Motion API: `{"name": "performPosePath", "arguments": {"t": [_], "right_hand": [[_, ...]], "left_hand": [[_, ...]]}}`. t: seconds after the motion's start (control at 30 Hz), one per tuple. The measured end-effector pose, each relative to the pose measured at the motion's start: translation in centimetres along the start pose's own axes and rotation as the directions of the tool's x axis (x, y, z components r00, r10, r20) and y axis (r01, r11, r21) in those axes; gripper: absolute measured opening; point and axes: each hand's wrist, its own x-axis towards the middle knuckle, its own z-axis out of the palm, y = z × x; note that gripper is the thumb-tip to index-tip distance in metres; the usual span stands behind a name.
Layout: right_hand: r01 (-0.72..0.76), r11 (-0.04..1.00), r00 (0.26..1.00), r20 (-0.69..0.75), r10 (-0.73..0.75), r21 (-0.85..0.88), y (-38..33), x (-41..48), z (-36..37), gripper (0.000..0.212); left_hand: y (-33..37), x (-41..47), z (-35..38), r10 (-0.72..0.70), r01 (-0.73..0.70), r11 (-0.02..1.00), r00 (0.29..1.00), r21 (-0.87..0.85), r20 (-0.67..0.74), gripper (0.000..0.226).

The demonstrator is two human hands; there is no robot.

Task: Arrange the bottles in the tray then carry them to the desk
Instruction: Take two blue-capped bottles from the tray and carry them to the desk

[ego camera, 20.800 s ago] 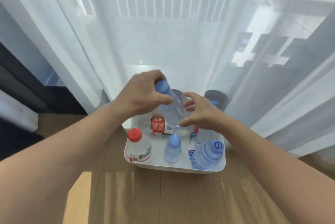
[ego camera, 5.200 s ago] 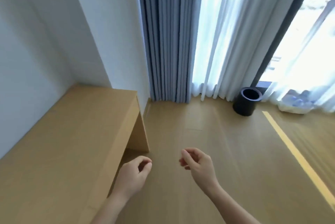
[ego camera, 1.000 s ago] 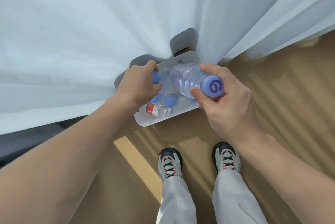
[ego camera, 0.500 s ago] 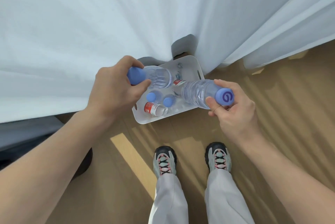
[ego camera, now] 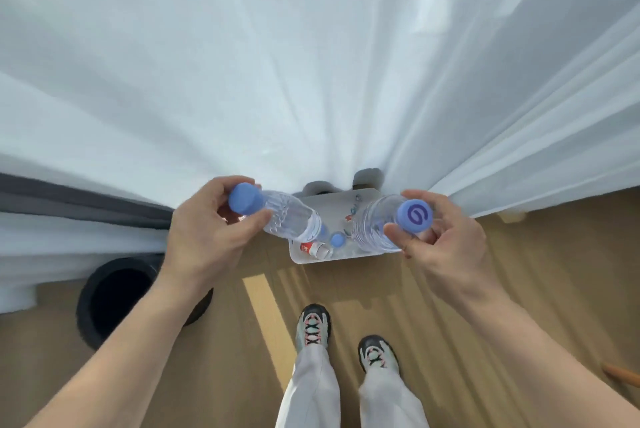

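A white tray (ego camera: 341, 257) sits on the wooden floor against the sheer curtain. My left hand (ego camera: 204, 230) grips a clear water bottle with a plain blue cap (ego camera: 287, 219) near its neck, held above the tray's left side. My right hand (ego camera: 440, 240) holds a wider clear bottle with a blue logo cap (ego camera: 374, 226) over the tray's right side. In the tray lie a small bottle with a red label (ego camera: 313, 248) and a blue-capped bottle (ego camera: 337, 239) standing upright, both partly hidden by the lifted bottles.
A black round bin (ego camera: 114, 296) stands on the floor to the left, partly behind my left forearm. My two shoes (ego camera: 313, 323) are just in front of the tray. White curtains (ego camera: 311, 63) hang behind it. A strip of sunlight crosses the floor.
Both hands have lifted their bottles up and apart from the tray, left bottle leftward, right bottle rightward. The camera has risen, so the tray looks smaller and the black bin has come into view.
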Motion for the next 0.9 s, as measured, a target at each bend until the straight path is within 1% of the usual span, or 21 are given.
{"name": "performPosePath", "arguments": {"t": [0.1, 0.17, 0.23, 0.3, 0.33, 0.4, 0.47, 0.53, 0.57, 0.63, 0.73, 0.8, 0.83, 0.9], "right_hand": [[0.178, 0.983, 0.974, 0.134, -0.181, 0.034, -9.2, -2.8, -2.2, 0.038], [0.28, 0.957, 0.928, 0.235, -0.291, 0.081, -16.3, -5.0, -3.1, 0.038], [0.366, 0.923, 0.858, 0.343, -0.383, 0.116, -23.6, -7.8, -3.3, 0.036], [0.431, 0.884, 0.75, 0.474, -0.462, 0.18, -30.3, -11.4, -2.4, 0.033], [0.445, 0.865, 0.689, 0.528, -0.496, 0.232, -33.2, -13.5, -1.6, 0.028], [0.444, 0.824, 0.559, 0.609, -0.563, 0.353, -38.3, -17.9, 1.0, 0.024], [0.478, 0.77, 0.42, 0.66, -0.622, 0.422, -42.5, -23.2, 4.4, 0.023], [0.491, 0.722, 0.287, 0.693, -0.662, 0.487, -45.8, -29.1, 8.3, 0.019], [0.483, 0.708, 0.228, 0.707, -0.67, 0.515, -47.1, -32.2, 10.4, 0.02], [0.455, 0.698, 0.131, 0.734, -0.667, 0.553, -49.0, -39.2, 14.7, 0.026], [0.37, 0.709, -0.004, 0.765, -0.645, 0.6, -50.0, -50.5, 20.9, 0.021], [0.31, 0.731, -0.083, 0.784, -0.616, 0.608, -49.4, -58.0, 24.2, 0.014], [0.277, 0.745, -0.129, 0.791, -0.598, 0.607, -49.0, -61.5, 25.8, 0.011], [0.237, 0.758, -0.228, 0.793, -0.565, 0.608, -48.0, -68.1, 28.4, 0.015]], "left_hand": [[4.8, -6.3, -7.6, -0.02, 0.002, 0.989, 0.992, -0.148, -0.124, 0.033], [8.5, -10.9, -13.0, -0.016, -0.045, 0.968, 0.971, -0.248, -0.239, 0.039], [12.1, -15.7, -18.5, -0.002, -0.142, 0.92, 0.93, -0.366, -0.367, 0.04], [15.3, -20.9, -24.0, 0.003, -0.253, 0.873, 0.858, -0.418, -0.513, 0.041], [16.4, -23.5, -26.5, -0.01, -0.298, 0.851, 0.814, -0.433, -0.58, 0.042], [17.5, -28.9, -31.3, -0.077, -0.365, 0.813, 0.705, -0.453, -0.705, 0.044], [17.4, -34.7, -35.8, -0.136, -0.418, 0.789, 0.596, -0.45, -0.791, 0.043], [16.3, -40.8, -39.6, -0.167, -0.418, 0.809, 0.511, -0.413, -0.843, 0.036], [15.4, -43.9, -41.3, -0.178, -0.411, 0.822, 0.474, -0.395, -0.862, 0.037], [13.3, -50.4, -44.2, -0.209, -0.409, 0.833, 0.391, -0.373, -0.896, 0.042], [9.2, -60.4, -47.7, -0.263, -0.403, 0.838, 0.293, -0.368, -0.919, 0.044], [6.8, -67.0, -49.2, -0.277, -0.34, 0.873, 0.246, -0.35, -0.929, 0.044], [5.6, -70.2, -49.8, -0.274, -0.297, 0.895, 0.219, -0.331, -0.937, 0.039], [3.6, -76.0, -50.8, -0.283, -0.226, 0.921, 0.17, -0.316, -0.944, 0.027]]}}
